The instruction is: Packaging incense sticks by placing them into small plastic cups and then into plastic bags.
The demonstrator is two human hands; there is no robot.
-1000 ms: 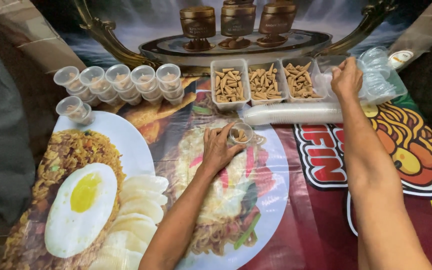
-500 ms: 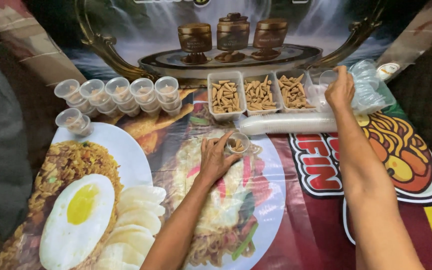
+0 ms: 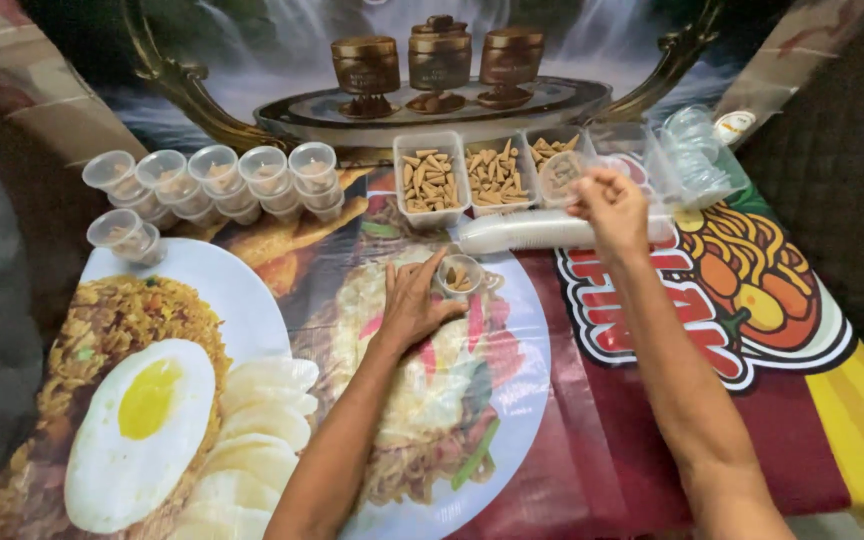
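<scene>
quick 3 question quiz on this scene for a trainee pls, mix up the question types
1. True or false: the left hand rests beside a small clear cup with a few brown cones in it.
2. Multiple choice: the right hand is raised over (a) the printed fried egg, (b) the clear trays of brown cones, (c) the bare floor.
3. Fill in: left of the trays stands a row of small clear ____.

Key
1. True. The fingers curl around the cup on the printed table cover.
2. b. The hand hangs with fingertips pinched above the right-hand trays; whether it grips a cone cannot be told.
3. cups.
</scene>
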